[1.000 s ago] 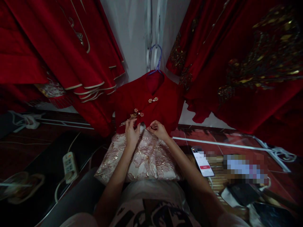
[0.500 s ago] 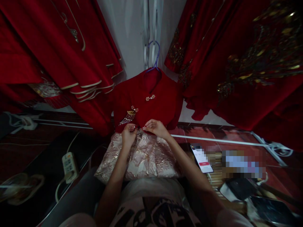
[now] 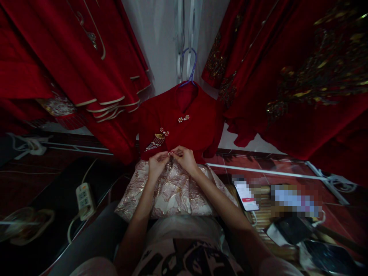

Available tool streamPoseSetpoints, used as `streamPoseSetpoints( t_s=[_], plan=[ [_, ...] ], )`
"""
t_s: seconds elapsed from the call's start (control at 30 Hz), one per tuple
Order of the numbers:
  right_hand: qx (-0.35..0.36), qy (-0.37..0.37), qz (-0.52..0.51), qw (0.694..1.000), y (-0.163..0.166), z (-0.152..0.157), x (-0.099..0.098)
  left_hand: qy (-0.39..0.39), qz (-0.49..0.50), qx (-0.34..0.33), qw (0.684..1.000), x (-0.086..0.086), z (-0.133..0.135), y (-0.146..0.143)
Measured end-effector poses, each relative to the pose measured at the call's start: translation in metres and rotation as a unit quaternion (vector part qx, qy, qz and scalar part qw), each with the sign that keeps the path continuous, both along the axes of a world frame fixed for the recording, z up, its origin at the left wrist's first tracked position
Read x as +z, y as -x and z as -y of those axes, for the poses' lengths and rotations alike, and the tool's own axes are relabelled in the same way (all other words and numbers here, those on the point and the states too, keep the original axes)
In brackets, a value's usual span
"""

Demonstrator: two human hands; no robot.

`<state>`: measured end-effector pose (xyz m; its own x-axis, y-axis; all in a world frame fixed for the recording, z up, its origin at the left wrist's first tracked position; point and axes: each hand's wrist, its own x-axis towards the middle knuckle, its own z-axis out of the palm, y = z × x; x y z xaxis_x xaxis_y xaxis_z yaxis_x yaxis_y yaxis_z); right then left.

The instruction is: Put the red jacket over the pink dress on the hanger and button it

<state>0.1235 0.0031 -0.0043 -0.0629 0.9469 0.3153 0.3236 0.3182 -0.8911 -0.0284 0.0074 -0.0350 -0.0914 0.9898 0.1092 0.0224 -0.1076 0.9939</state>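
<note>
1. Landmark: a small red jacket [image 3: 184, 126] hangs on a purple hanger [image 3: 188, 67] at the centre of the view, over a pale brocade skirt [image 3: 172, 191] that spreads below it toward the person
2. Left hand [image 3: 156, 165]: at the jacket's lower front hem, fingers curled, tips pinching at the closure there; what lies between the tips is too small to make out
3. Right hand [image 3: 185, 159]: just beside the left at the same hem, tips pinched and meeting the left hand's tips
4. Change noted: a second ago the two hands were a little apart along the hem; they have since closed in to one point at the hem's middle. Judgement: the work has narrowed to a single fastening at the bottom of the front opening
5. On the jacket above the hands: a gold tassel brooch [image 3: 156, 140] toward the left side, a pearl clasp [image 3: 183, 119] near the collar, both untouched
6. Surroundings: larger red garments [image 3: 71, 57] hang either side of the jacket; a phone [image 3: 245, 195] lies lower right of it, a power strip [image 3: 84, 199] lower left
</note>
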Motion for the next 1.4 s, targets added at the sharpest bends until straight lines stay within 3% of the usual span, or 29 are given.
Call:
streamPoseSetpoints(
  t_s=[0.4,0.63,0.77,0.93,1.1,1.4],
  plan=[
    [-0.028,-0.047,0.060,0.997,0.001,0.001,-0.011,-0.015,-0.072,0.002,0.997,-0.002,-0.005,0.001],
    [-0.027,-0.039,0.076,0.996,-0.003,-0.004,-0.009,-0.048,-0.123,-0.037,0.991,-0.007,-0.014,0.004],
    [-0.002,0.004,0.058,0.998,-0.016,-0.004,-0.004,-0.058,-0.120,-0.031,0.991,-0.008,-0.011,0.003],
    [-0.039,0.005,0.019,0.999,-0.044,-0.006,0.011,-0.088,-0.148,0.037,0.984,-0.005,-0.005,0.005],
    [-0.075,-0.011,-0.030,0.997,-0.062,-0.010,0.020,-0.105,-0.175,0.038,0.978,0.001,-0.001,0.007],
    [-0.014,0.038,0.003,0.999,-0.019,-0.006,-0.007,-0.151,-0.263,0.020,0.953,0.004,0.003,0.001]
  ],
)
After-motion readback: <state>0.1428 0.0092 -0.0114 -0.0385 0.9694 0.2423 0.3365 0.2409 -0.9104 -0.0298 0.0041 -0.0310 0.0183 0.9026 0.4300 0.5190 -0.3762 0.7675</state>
